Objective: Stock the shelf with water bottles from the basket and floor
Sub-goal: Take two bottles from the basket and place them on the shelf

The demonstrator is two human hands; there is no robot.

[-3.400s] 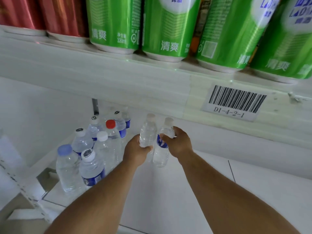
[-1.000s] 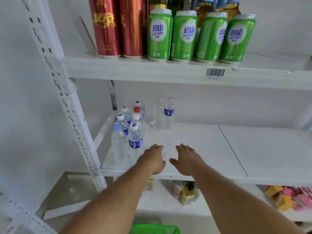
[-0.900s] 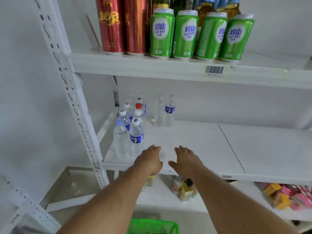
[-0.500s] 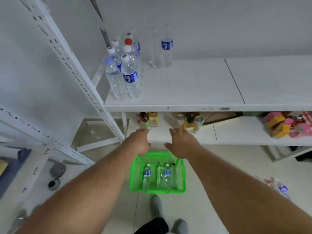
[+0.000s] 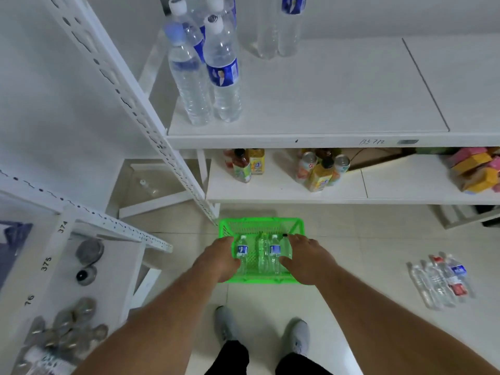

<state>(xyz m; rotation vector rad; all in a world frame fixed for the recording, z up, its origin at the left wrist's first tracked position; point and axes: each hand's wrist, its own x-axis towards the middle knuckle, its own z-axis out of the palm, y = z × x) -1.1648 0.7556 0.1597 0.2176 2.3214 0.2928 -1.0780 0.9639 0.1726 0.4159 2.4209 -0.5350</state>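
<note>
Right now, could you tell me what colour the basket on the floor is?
Bright green basket, shown clearly in the head view.

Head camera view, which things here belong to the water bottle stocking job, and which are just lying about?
Job:
green basket
basket bottles
floor bottles
stocked bottles
middle shelf
left hand
right hand

Lying about:
juice bottles and cans
coloured packets

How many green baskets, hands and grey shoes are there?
Green plastic basket: 1
Bare hands: 2, left hand and right hand
Grey shoes: 2
Total: 5
</note>
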